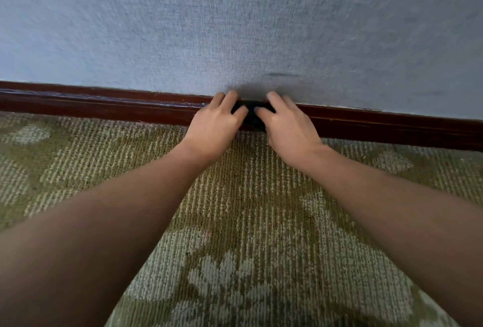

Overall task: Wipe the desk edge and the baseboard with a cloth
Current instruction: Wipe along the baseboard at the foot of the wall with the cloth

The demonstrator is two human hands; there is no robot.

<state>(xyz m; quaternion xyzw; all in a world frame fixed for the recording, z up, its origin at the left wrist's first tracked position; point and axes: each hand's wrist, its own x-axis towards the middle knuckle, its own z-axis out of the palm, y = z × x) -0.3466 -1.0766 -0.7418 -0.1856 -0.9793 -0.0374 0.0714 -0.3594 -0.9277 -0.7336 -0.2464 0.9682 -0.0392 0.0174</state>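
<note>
A grey-blue wall (235, 18) meets patterned green carpet (235, 222) at a dark red-brown baseboard (104, 108), where the left hand (213, 128) and right hand (288, 130) press a dark cloth (252, 114) against the wood, fingers curled over it.

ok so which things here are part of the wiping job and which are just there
Part of the job:
- dark cloth, pressed against the baseboard by both hands
- dark red-brown wooden baseboard
- left hand
- right hand

Just there:
- grey-blue textured wall
- olive-green patterned carpet
</note>
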